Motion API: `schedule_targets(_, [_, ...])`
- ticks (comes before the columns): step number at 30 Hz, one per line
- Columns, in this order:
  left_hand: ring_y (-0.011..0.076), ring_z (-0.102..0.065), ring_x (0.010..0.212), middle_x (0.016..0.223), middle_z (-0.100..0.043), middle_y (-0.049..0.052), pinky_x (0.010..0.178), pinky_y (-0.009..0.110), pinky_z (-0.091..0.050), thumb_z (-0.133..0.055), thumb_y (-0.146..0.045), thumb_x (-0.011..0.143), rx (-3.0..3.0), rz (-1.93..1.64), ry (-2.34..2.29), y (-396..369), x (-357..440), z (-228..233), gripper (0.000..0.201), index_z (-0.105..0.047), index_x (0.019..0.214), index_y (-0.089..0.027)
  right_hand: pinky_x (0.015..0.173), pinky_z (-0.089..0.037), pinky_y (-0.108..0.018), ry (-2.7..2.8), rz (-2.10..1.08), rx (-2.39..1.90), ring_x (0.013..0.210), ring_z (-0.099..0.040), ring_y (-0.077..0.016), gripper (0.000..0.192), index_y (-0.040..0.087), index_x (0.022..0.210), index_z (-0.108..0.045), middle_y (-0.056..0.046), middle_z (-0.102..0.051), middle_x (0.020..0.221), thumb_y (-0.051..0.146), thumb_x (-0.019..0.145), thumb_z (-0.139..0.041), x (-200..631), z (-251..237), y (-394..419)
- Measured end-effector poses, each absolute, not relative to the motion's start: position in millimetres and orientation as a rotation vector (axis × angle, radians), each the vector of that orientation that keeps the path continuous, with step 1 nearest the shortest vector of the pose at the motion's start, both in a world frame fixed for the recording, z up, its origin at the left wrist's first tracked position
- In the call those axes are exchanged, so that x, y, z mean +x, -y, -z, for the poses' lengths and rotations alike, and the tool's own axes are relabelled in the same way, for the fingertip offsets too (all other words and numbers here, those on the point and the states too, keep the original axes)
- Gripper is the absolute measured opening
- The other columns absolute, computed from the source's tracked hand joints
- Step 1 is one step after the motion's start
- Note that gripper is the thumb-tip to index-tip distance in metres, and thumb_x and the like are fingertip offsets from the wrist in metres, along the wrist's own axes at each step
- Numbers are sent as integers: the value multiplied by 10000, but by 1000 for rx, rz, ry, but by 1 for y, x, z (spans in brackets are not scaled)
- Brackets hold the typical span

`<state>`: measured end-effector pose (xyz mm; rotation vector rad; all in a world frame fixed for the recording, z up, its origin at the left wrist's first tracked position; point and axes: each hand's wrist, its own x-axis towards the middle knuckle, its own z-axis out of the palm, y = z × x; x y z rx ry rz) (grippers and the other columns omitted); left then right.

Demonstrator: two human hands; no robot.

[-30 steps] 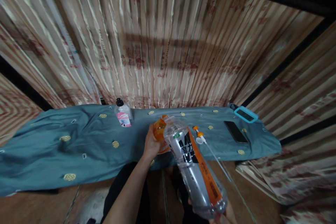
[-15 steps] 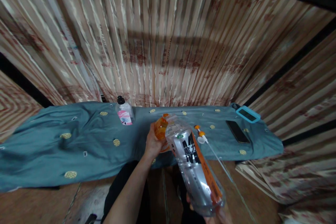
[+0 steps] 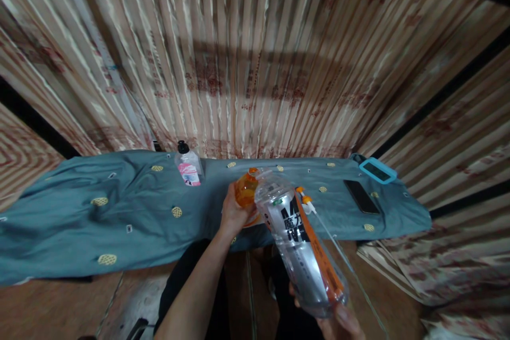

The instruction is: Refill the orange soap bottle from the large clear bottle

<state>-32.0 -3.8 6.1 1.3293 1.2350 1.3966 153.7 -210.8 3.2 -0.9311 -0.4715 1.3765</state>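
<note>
My left hand (image 3: 233,212) grips a small orange bottle (image 3: 246,194) standing at the near edge of a blue-green cloth (image 3: 119,212). My right hand (image 3: 338,321), low at the frame's bottom, holds the base of a large clear plastic bottle (image 3: 298,247) with a black and orange label. The large bottle is tilted, and its mouth meets the top of the orange bottle. An orange and white pump head with a long thin tube (image 3: 306,204) lies on the cloth just right of the two bottles.
A small clear bottle with a black cap and pink label (image 3: 187,166) stands at the cloth's far edge. A dark phone (image 3: 360,196) and a device in a light blue case (image 3: 377,171) lie at the right end. A striped curtain (image 3: 255,58) hangs behind.
The view has shifted slightly. Both bottles stay mouth to mouth, with the large bottle's base a little lower and further right in my right hand.
</note>
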Motion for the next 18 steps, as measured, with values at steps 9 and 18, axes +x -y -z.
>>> schedule_targets(9, [254,-668,1079,1158,-682,90,979,411,-523,-807,-231,594,1335,-1450,-1184,2,-28,-3,576,-538,1102,-191,916,-565,-521,498,-1289,-964,1058,-725,-380,450,334,1096,-762,-68,-779,1202,431,663,-841,173,14,214])
schedule_targets(18, [265,-654,1097,1164,-678,90,1017,448,-500,-823,-229,578,1332,-1427,-1218,2,-31,-2,611,-544,1121,-188,914,-580,-530,579,-1330,-884,1171,-674,-356,470,391,1175,-708,-26,-792,1165,325,719,-805,188,29,209])
